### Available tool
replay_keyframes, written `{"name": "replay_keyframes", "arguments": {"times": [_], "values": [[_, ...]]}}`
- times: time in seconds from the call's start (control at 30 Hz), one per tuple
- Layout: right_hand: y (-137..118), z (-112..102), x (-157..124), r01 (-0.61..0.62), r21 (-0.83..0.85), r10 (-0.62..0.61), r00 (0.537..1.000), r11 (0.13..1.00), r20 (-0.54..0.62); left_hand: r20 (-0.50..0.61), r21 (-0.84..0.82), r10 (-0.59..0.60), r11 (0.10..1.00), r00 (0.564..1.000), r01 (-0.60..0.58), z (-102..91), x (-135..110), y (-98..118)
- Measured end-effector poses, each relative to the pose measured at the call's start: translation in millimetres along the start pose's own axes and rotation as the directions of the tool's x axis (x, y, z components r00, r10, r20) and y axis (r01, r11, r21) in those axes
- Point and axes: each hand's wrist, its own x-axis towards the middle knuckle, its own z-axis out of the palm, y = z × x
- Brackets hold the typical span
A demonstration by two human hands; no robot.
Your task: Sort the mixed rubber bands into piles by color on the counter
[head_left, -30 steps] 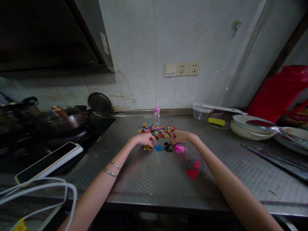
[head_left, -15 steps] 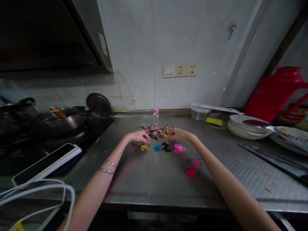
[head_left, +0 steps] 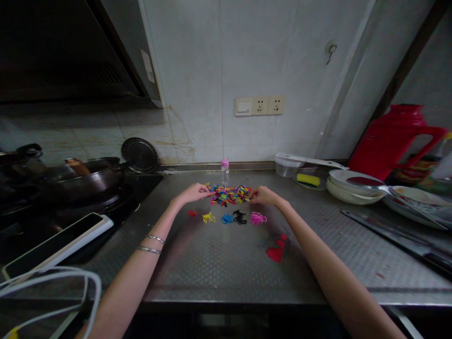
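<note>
Off the yellow cluster (head_left: 209, 217), the left hand (head_left: 197, 191) joins the right hand (head_left: 263, 195) at the mixed pile (head_left: 231, 194) toward the counter's (head_left: 219, 263) back edge, fingers narrowed, holds unclear, leaving single-colour clusters untouched.

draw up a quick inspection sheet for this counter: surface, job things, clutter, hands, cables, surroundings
Surface: textured metal countertop, a few small specks
Job's things: multicoloured pile of small bands; nearer the front edge, separate red cluster, yellow cluster, blue cluster, black cluster, pink cluster
Clutter: pink-capped clear bottle behind pile; yellow sponge and stacked bowls at right
Hands: left hand at pile's left edge, right hand at its right edge; grip unclear
Cables: white cable looped lower left
Surroundings: metal pan left, red thermos jug right, wall sockets behind
</note>
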Motion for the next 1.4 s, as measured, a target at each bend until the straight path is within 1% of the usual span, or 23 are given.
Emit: {"name": "replay_keyframes", "arguments": {"times": [0.13, 0.2, 0.27, 0.37, 0.5, 0.57, 0.6, 0.67, 0.73, 0.77, 0.8, 0.83, 0.9, 1.0, 1.1, 1.27, 1.4], "values": [[2, 0, 0, 0.022, 0.038, -0.024, 0.999, 0.999, 0.044, 0.066, 0.041, 0.063, 0.997, 0.996, -0.066, 5.3, 19, 7], [2, -1, -1, 0.047, 0.05, -0.049, 0.997, 0.998, 0.052, 0.066, 0.039, 0.077, 0.996, 0.995, -0.079, 6.0, 30, 7], [0, -2, -2, 0.069, 0.064, -0.073, 0.996, 0.996, 0.056, 0.039, 0.03, 0.092, 0.995, 0.995, -0.093, 6.8, 38, 5], [0, -6, -4, 0.074, 0.087, -0.078, 0.996, 0.994, 0.045, 0.0, 0.02, 0.099, 0.995, 0.995, -0.099, 10.1, 41, -1], [0, -16, -9, 0.05, 0.164, -0.062, 0.996, 0.985, 0.071, -0.011, 0.015, 0.055, 0.998, 0.998, -0.055, 16.3, 36, -9], [0, -23, -14, 0.029, 0.223, -0.06, 0.989, 0.974, 0.133, -0.03, 0.022, 0.045, 0.999, 0.999, -0.045, 17.5, 34, -14], [-1, -27, -16, 0.011, 0.249, -0.059, 0.981, 0.968, 0.184, -0.042, 0.023, 0.039, 0.999, 0.998, -0.038, 17.4, 33, -17], [-3, -33, -21, -0.045, 0.274, -0.048, 0.945, 0.961, 0.322, -0.057, 0.021, 0.024, 1.0, 0.998, -0.022, 16.7, 31, -21], [-6, -38, -25, -0.096, 0.272, -0.037, 0.895, 0.958, 0.444, -0.059, 0.009, 0.008, 1.0, 0.998, -0.008, 16.2, 27, -23], [-7, -39, -26, -0.109, 0.27, -0.035, 0.878, 0.957, 0.477, -0.06, 0.0, 0.002, 1.0, 0.998, -0.002, 16.3, 25, -24], [-8, -41, -26, -0.113, 0.271, -0.035, 0.872, 0.956, 0.489, -0.061, -0.01, -0.004, 1.0, 0.998, 0.003, 16.6, 23, -23], [-8, -41, -26, -0.11, 0.275, -0.038, 0.875, 0.955, 0.482, -0.062, -0.018, -0.009, 1.0, 0.998, 0.008, 17.2, 20, -23], [-9, -41, -25, -0.1, 0.279, -0.035, 0.897, 0.955, 0.441, -0.044, -0.023, -0.02, 1.0, 0.999, 0.019, 18.5, 15, -20], [-8, -38, -22, -0.095, 0.277, -0.019, 0.924, 0.956, 0.382, 0.031, 0.004, -0.017, 1.0, 0.999, 0.016, 19.7, 10, -16], [-6, -33, -18, -0.076, 0.288, -0.03, 0.937, 0.954, 0.347, 0.078, 0.051, -0.016, 0.999, 0.997, 0.012, 20.2, 9, -14], [-6, -26, -15, -0.04, 0.295, -0.058, 0.947, 0.955, 0.315, 0.086, 0.073, -0.039, 0.997, 0.996, 0.033, 21.4, 8, -12], [-10, -22, -16, -0.031, 0.296, -0.064, 0.949, 0.955, 0.307, 0.072, 0.073, -0.014, 0.997, 0.997, 0.009, 22.6, 8, -13]]}}
